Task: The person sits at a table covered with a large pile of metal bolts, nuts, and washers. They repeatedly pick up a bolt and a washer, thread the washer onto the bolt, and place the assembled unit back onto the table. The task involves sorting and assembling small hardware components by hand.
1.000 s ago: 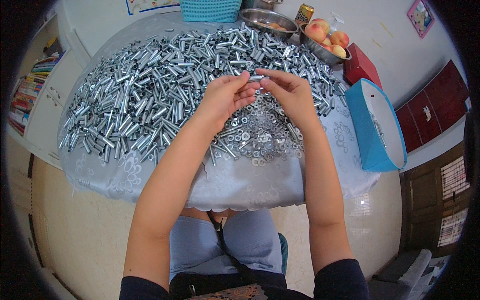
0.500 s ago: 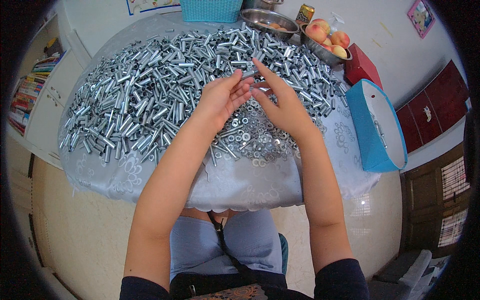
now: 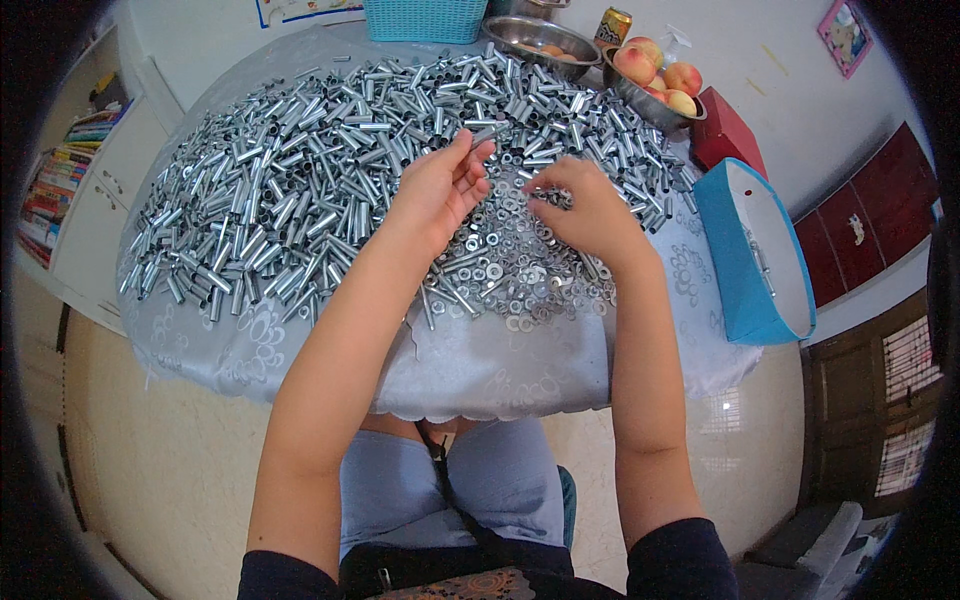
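Note:
My left hand (image 3: 436,192) is raised over the middle of the pile, its fingers curled and the thumb up. A short silver metal tube (image 3: 486,132) shows at its thumb and fingertips. My right hand (image 3: 585,212) is apart from it, bent over the heap of flat metal washers (image 3: 510,262), with thumb and forefinger drawn in towards each other. Whatever is between those fingertips is too small to make out. Behind and left of both hands spreads a large pile of loose silver tubes (image 3: 290,170).
A patterned grey cloth covers the table (image 3: 480,385). At the right edge stands a blue fabric bin (image 3: 738,265) with metal pieces inside. Behind it are a red box (image 3: 727,135), a bowl of peaches (image 3: 650,105), a can (image 3: 613,27), another metal bowl (image 3: 510,32) and a turquoise basket (image 3: 425,20).
My hands were close together around a tube. My right hand has since drawn away to the right and down towards the washers, its fingers curling in; my left hand stays nearly in place.

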`<state>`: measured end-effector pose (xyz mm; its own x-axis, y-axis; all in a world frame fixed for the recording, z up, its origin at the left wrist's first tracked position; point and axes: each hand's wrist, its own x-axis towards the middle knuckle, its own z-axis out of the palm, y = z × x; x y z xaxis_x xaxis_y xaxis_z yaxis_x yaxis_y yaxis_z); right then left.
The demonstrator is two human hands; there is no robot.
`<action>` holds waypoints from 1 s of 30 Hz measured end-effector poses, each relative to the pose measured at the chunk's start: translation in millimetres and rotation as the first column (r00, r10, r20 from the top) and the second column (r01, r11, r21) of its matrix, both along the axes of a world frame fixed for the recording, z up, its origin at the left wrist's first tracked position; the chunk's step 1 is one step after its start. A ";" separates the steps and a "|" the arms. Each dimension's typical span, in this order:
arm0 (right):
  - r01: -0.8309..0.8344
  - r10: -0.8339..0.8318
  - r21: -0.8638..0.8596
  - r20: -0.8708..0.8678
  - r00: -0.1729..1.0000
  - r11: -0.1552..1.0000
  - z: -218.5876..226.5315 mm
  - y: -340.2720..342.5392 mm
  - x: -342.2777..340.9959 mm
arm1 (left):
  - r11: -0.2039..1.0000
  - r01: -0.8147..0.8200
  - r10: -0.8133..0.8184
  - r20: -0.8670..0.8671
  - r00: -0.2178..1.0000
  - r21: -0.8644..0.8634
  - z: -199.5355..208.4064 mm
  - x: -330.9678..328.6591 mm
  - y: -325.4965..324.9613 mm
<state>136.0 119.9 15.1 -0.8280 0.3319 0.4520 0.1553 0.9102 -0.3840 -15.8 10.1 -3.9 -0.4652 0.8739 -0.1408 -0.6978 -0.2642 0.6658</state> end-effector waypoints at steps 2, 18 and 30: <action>0.076 -0.084 0.049 0.196 0.977 0.996 -7.5 0.6 3.7 | 1.000 0.006 -0.006 0.018 1.000 0.009 -1.9 0.2 2.0; 0.104 -0.097 -0.024 0.201 0.975 0.994 -10.8 -3.0 -4.6 | 0.999 -0.001 -0.001 -0.044 0.999 -0.053 0.5 6.8 1.0; -0.072 -0.218 -0.559 -0.435 0.874 0.826 1.7 -8.6 -16.6 | 0.993 -0.012 -0.018 -0.256 0.966 -0.116 8.1 15.3 -2.7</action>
